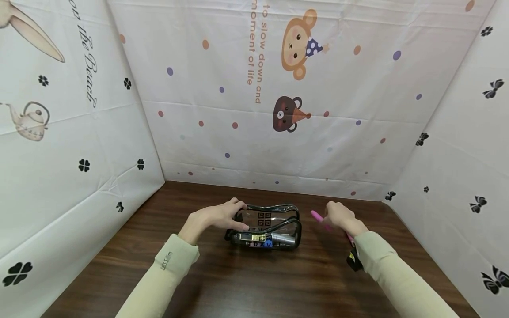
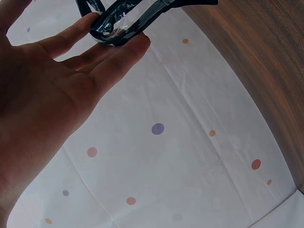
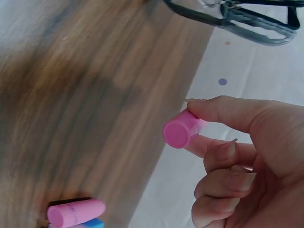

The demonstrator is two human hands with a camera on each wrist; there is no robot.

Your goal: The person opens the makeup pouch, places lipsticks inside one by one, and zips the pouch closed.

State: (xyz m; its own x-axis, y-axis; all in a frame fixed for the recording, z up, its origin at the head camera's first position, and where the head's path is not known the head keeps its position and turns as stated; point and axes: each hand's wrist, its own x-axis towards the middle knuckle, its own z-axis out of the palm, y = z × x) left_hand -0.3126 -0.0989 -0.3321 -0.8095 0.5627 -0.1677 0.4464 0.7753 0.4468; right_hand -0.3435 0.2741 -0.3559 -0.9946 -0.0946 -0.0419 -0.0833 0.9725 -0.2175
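A clear zip pouch with black trim lies on the dark wood table, with a silver cylinder and other small items showing through its side. My left hand holds the pouch's left end, thumb low and fingers at the top edge; in the left wrist view its fingertips are on the black trim. To the right of the pouch, my right hand pinches a slim pink tube between thumb and index finger. Its other fingers are curled in towards the palm.
Another pink tube lies on the table beside a blue item. A black and yellow object sits close by my right sleeve. White printed cloth walls the table at the back and both sides.
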